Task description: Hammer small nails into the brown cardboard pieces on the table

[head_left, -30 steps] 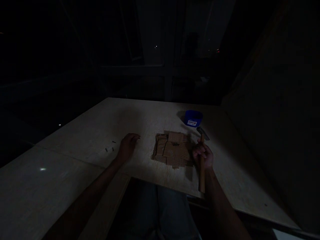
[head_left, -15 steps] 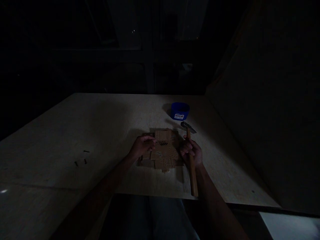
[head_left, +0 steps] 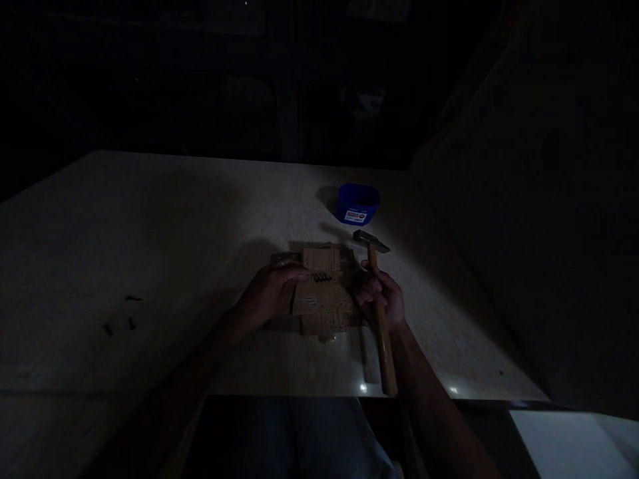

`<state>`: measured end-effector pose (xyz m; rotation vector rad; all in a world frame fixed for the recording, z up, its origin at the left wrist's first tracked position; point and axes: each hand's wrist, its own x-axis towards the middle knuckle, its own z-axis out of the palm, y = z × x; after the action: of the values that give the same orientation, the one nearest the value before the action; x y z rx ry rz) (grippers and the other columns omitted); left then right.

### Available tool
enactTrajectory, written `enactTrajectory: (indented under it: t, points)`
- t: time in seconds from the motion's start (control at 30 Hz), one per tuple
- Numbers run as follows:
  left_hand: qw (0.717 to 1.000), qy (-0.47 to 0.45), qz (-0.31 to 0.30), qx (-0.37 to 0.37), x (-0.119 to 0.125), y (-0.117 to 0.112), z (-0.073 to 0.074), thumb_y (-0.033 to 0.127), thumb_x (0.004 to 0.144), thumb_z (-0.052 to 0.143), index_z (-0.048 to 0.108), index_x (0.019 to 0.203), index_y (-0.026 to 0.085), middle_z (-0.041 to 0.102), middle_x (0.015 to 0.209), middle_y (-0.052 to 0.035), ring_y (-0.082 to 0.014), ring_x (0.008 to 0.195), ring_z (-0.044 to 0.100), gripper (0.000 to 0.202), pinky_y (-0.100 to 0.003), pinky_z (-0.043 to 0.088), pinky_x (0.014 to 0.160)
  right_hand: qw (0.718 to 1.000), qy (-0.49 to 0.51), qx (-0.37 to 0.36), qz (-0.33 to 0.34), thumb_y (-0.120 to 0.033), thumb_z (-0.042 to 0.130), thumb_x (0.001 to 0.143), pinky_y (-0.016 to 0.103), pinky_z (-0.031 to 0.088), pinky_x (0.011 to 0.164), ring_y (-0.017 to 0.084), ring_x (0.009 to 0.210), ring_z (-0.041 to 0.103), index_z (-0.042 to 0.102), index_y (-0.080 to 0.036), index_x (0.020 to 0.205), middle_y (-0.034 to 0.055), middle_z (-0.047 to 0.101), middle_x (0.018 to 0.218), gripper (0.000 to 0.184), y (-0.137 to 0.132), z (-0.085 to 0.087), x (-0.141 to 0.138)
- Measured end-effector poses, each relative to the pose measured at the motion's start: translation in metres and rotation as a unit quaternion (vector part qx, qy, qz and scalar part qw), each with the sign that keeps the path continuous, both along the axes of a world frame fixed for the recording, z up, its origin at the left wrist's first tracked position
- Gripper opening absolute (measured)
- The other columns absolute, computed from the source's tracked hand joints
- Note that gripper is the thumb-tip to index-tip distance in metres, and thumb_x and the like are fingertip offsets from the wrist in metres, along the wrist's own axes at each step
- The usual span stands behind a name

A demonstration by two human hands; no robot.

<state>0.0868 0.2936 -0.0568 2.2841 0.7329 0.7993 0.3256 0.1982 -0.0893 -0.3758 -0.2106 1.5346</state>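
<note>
A layered piece of brown cardboard [head_left: 327, 296] with many small holes lies on the table in front of me. Several dark screws or nails [head_left: 322, 278] stand in a short row in its upper middle. My left hand [head_left: 269, 289] is at the cardboard's left edge, fingers reaching over it toward the row and seemingly gripping that edge; its thumb is hard to make out in the dark. Wrapped around the wooden handle of a hammer [head_left: 383, 346], my right hand [head_left: 382, 298] is beside the cardboard's right edge. The hammer's metal head points away from me.
A blue plastic tub [head_left: 358, 205] with a white label stands beyond the hammer head. Three loose dark screws or nails [head_left: 132, 324] lie at the left on the pale table [head_left: 200, 219]. A dark upright panel [head_left: 524, 233] borders the right side. The light is very dim.
My left hand has shifted left from beside the row of fasteners to the cardboard's left edge. My right hand still holds the hammer. The view has tilted slightly.
</note>
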Motion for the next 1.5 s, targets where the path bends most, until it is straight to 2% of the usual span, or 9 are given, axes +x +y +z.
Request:
enactTrajectory:
  t: [0.1,0.27,0.53,0.63,0.77,0.93,1.2,1.33,1.5]
  points:
    - [0.999,0.028,0.019,-0.025,0.005,-0.003,-0.007,0.022,0.094,0.054,0.073,0.106,0.022,0.076,0.104,-0.0043,-0.0171,0.093,0.071,0.022,-0.03,0.057,0.083,1.0,-0.006,-0.006,-0.005,-0.013,0.05,0.093,0.017,0.04,0.045,0.002,0.033,0.031,0.065,-0.014,0.098,-0.0109,0.043,0.053,0.015,0.0,0.001,-0.001]
    - [0.996,0.018,0.058,-0.059,0.011,-0.002,-0.022,0.028,0.09,0.064,0.074,0.093,0.022,0.077,0.089,-0.0006,-0.0155,0.08,0.072,0.012,-0.026,0.057,0.073,1.0,-0.018,-0.009,-0.008,-0.012,0.051,0.092,0.016,0.04,0.045,0.002,0.033,0.03,0.065,-0.014,0.097,-0.0109,0.043,0.053,0.015,-0.001,0.004,-0.002]
    - [0.998,-0.046,-0.044,0.003,0.011,0.009,-0.032,0.015,0.094,0.054,0.077,0.1,0.022,0.077,0.102,-0.0037,-0.0144,0.091,0.072,0.025,-0.026,0.058,0.08,1.0,-0.018,-0.007,-0.004,-0.012,0.05,0.093,0.016,0.04,0.044,0.002,0.033,0.029,0.064,-0.016,0.097,-0.0103,0.044,0.055,0.015,-0.001,0.004,-0.002]
    - [0.998,-0.044,-0.054,-0.004,0.011,0.009,-0.032,0.014,0.095,0.051,0.076,0.104,0.022,0.077,0.105,-0.0036,-0.0143,0.094,0.072,0.029,-0.026,0.058,0.082,1.0,-0.017,-0.006,-0.005,-0.012,0.048,0.094,0.017,0.041,0.045,0.003,0.034,0.03,0.064,-0.016,0.099,-0.0099,0.045,0.055,0.017,-0.001,0.003,-0.002]
    - [0.998,-0.027,-0.019,-0.052,0.012,0.006,-0.034,0.018,0.095,0.051,0.076,0.108,0.023,0.077,0.109,-0.0027,-0.0159,0.099,0.072,0.028,-0.029,0.058,0.088,1.0,-0.017,-0.011,-0.005,-0.011,0.045,0.095,0.016,0.042,0.045,0.003,0.034,0.027,0.063,-0.017,0.099,-0.0095,0.046,0.055,0.019,-0.001,0.004,-0.002]
    - [0.996,-0.016,0.011,-0.085,0.015,0.003,-0.037,0.025,0.093,0.058,0.076,0.108,0.026,0.077,0.11,-0.0015,-0.0175,0.101,0.072,0.023,-0.032,0.057,0.095,0.998,-0.045,-0.03,-0.009,-0.012,0.051,0.092,0.016,0.041,0.045,0.002,0.033,0.025,0.064,-0.017,0.095,-0.0106,0.042,0.054,0.015,0.0,0.006,-0.004]
    - [0.991,-0.018,0.06,-0.118,0.012,0.0,-0.04,0.032,0.09,0.065,0.078,0.101,0.025,0.078,0.103,-0.0001,-0.018,0.095,0.074,0.018,-0.031,0.059,0.091,0.999,-0.042,-0.034,-0.006,-0.013,0.05,0.092,0.016,0.04,0.044,0.002,0.033,0.026,0.065,-0.015,0.097,-0.0109,0.041,0.053,0.016,0.001,0.003,-0.003]
    - [0.989,-0.032,0.061,-0.132,0.01,-0.004,-0.041,0.032,0.089,0.065,0.078,0.099,0.025,0.079,0.102,0.0001,-0.0179,0.094,0.074,0.018,-0.03,0.059,0.091,0.999,-0.04,-0.037,-0.006,-0.012,0.047,0.093,0.016,0.041,0.044,0.003,0.033,0.025,0.065,-0.015,0.096,-0.0105,0.041,0.053,0.019,0.001,0.006,-0.005]
    - [0.985,-0.049,0.063,-0.156,0.011,-0.007,-0.041,0.036,0.089,0.065,0.078,0.098,0.024,0.079,0.102,-0.0008,-0.0185,0.095,0.074,0.02,-0.032,0.058,0.093,0.998,-0.041,-0.043,-0.006,-0.013,0.052,0.091,0.016,0.039,0.043,0.002,0.033,0.025,0.065,-0.015,0.095,-0.011,0.04,0.053,0.014,0.001,0.007,-0.005]
